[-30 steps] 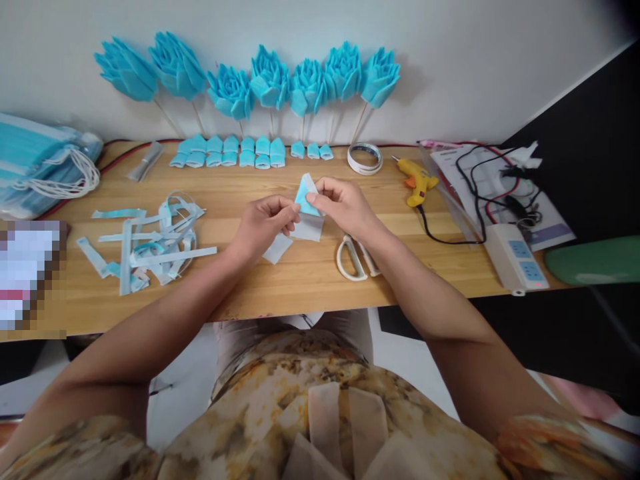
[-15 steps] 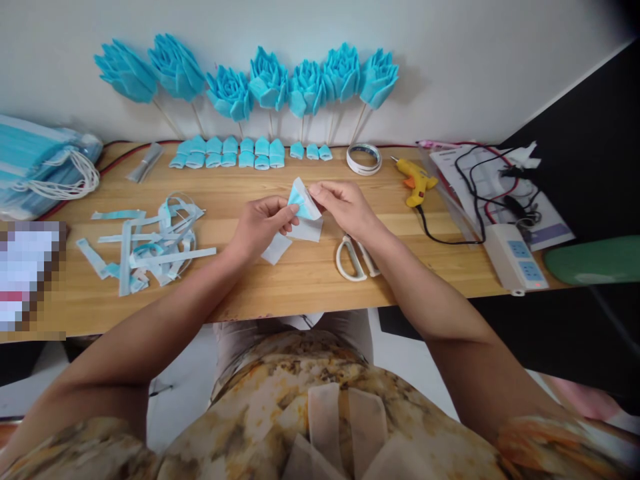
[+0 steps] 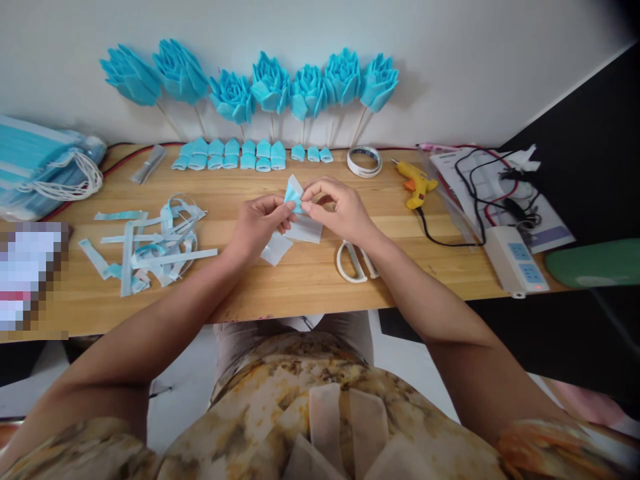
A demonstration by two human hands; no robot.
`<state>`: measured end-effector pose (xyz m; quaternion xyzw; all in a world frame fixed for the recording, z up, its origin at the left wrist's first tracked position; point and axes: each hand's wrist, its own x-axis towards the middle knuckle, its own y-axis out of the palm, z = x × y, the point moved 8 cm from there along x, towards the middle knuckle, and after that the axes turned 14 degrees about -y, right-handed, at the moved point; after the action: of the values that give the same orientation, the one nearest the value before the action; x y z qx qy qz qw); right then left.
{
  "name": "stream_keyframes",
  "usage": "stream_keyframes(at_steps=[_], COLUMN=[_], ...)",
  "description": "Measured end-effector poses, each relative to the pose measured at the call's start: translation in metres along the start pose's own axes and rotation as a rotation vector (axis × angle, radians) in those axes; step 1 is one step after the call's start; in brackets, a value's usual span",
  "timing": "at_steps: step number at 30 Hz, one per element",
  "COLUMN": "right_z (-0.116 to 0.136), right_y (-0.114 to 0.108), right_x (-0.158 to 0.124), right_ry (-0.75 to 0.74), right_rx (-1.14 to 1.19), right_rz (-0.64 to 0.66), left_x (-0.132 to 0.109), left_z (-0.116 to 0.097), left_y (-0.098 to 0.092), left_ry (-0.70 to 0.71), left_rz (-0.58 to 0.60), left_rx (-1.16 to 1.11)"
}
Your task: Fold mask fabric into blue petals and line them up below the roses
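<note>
My left hand (image 3: 263, 220) pinches a small piece of blue and white mask fabric (image 3: 292, 189) folded to a point. My right hand (image 3: 337, 207) grips the same piece at its right side with thumb and forefinger, and the fingertips of both hands nearly meet. Beneath the hands lie flat white fabric pieces (image 3: 306, 230) on the wooden table (image 3: 240, 300). Close to my right wrist are white-handled scissors (image 3: 351, 262), their blades hidden under the hand and forearm.
Blue fabric roses (image 3: 270, 83) on sticks lean on the wall behind rows of folded blue petals (image 3: 197, 155). A tape roll (image 3: 365, 162), a yellow glue gun (image 3: 417, 185) and a power strip (image 3: 517, 260) stand right. Cut strips (image 3: 155, 247) and masks (image 3: 37, 157) lie left.
My right hand has shifted slightly left and folded the right side of the fabric piece over, so the piece looks narrower. My left hand keeps its pinch.
</note>
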<state>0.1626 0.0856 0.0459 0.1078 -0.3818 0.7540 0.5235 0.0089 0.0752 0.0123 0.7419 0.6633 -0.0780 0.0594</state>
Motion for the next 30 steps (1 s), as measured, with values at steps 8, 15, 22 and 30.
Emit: stream_keyframes(at_steps=[8,15,22,30], right_z=[-0.002,-0.001,-0.013,-0.014], right_y=[0.001,-0.002,0.0,0.009], right_x=[0.0,0.0,-0.002,-0.006], right_ry=[0.0,-0.001,0.141,0.187], right_rx=[-0.028,-0.017,0.162,0.193], right_rz=[0.003,-0.023,-0.052,0.064], left_x=[0.001,-0.002,-0.002,-0.002], left_z=[0.002,-0.001,0.0,0.0], left_y=[0.001,0.003,0.003,0.009], left_ry=[-0.014,-0.012,-0.031,-0.041], left_rz=[0.014,0.044,0.027,0.071], left_rx=[0.031,0.006,0.01,0.044])
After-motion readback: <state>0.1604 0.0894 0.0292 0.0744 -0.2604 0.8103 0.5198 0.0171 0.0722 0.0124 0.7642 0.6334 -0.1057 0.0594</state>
